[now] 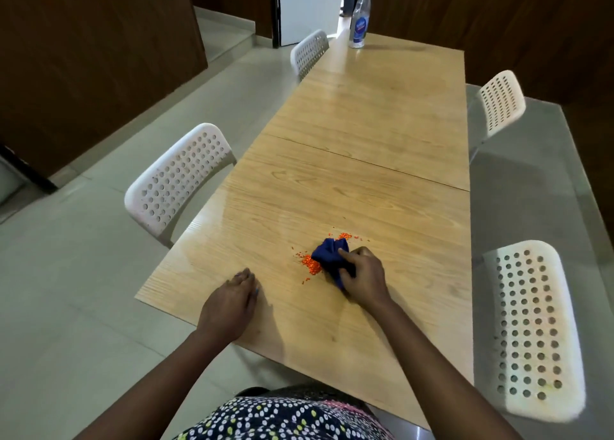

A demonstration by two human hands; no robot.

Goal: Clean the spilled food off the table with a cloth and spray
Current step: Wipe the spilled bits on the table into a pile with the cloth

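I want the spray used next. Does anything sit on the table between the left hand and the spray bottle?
Nothing visible does. The left hand rests on the near table edge; the spray bottle stands at the far end, bare wood between. The spilled food lies off to the right.

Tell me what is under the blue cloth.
Orange food bits lie scattered on the table round the blue cloth, to its left and beyond it. The right hand grips the bunched cloth over the spill; whatever lies directly beneath is covered and cannot be seen.
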